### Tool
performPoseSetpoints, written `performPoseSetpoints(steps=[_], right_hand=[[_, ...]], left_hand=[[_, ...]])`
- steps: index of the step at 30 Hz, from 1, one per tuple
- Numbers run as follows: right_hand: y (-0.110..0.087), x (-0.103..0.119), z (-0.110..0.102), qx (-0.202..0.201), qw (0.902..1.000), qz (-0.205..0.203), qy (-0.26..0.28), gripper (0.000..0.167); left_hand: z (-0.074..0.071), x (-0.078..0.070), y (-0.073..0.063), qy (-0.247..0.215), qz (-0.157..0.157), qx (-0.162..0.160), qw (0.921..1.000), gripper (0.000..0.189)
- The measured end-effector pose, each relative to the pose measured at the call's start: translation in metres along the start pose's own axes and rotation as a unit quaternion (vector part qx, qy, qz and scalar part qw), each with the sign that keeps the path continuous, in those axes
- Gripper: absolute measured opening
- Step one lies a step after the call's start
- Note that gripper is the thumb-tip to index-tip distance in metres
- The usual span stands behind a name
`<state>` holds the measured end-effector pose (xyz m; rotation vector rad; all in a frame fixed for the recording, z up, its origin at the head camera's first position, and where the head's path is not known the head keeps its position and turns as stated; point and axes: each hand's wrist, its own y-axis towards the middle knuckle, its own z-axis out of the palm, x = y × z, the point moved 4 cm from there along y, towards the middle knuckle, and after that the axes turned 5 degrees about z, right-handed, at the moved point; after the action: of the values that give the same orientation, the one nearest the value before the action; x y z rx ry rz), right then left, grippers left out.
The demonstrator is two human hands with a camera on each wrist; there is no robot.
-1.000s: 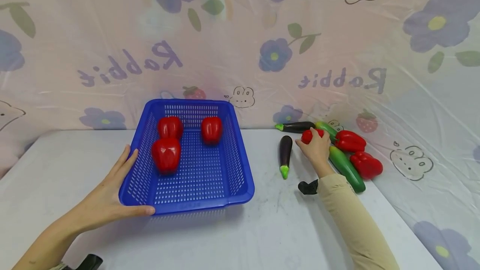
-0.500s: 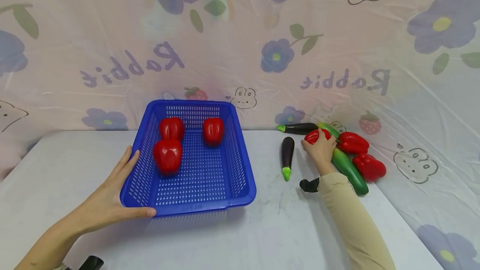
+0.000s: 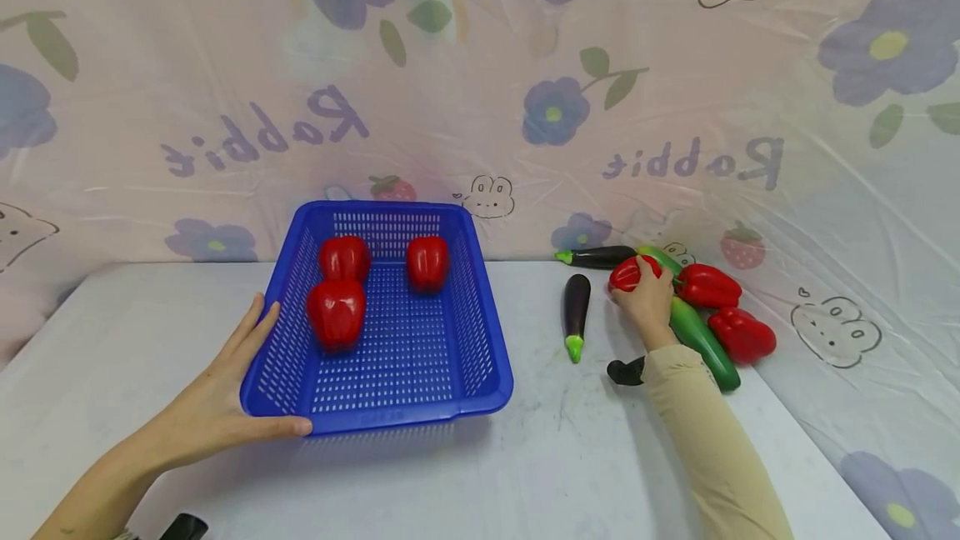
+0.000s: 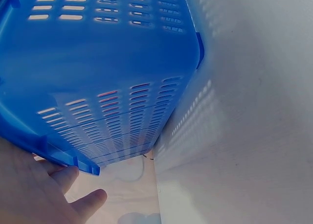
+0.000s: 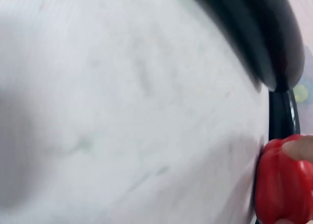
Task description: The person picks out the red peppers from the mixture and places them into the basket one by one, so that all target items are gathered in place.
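My left hand (image 3: 217, 394) rests against the near left corner of a blue plastic basket (image 3: 382, 421), thumb along the front rim and fingers spread on the left rim. The left wrist view shows its fingertips (image 4: 90, 203) straight beside the rim. Inside the basket are three red bell peppers: a rear one (image 3: 345, 257), a front one (image 3: 337, 313) and one at right (image 3: 428, 263). On the right of the table, my right hand (image 3: 647, 300) grips another red bell pepper (image 5: 281, 190) between fingers and thumb. That pepper is partly hidden by the hand.
One eggplant (image 3: 577, 317) lies left of my right hand, and another eggplant (image 3: 596, 257) lies behind. A green cucumber-like vegetable (image 3: 705, 347), a second green one (image 3: 660, 258) and two red bell peppers (image 3: 708, 286) cluster at right. A patterned curtain (image 3: 480, 90) hangs behind the table (image 3: 540, 457).
My right hand has shifted slightly right and downward at the bell pepper, and more of the pepper now shows. The left hand and basket have stayed put; the head view has drifted a little.
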<state>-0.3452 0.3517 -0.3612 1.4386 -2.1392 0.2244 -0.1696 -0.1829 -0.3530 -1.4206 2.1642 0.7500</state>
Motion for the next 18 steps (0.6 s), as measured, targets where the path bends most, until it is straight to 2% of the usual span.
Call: performPoseSetpoints(steps=[12, 18], right_hand=[[0.0008, -0.0057, -0.0003, 0.007, 0.9999, -0.011, 0.0, 0.073], [0.0007, -0.0046, 0.0017, 0.006, 0.9988, -0.048, -0.009, 0.071]], left_hand=[[0.0002, -0.0002, -0.0005, -0.001, -0.001, 0.0, 1.0, 0.125], [0.0, 0.0001, -0.0004, -0.001, 0.001, -0.001, 1.0, 0.125]])
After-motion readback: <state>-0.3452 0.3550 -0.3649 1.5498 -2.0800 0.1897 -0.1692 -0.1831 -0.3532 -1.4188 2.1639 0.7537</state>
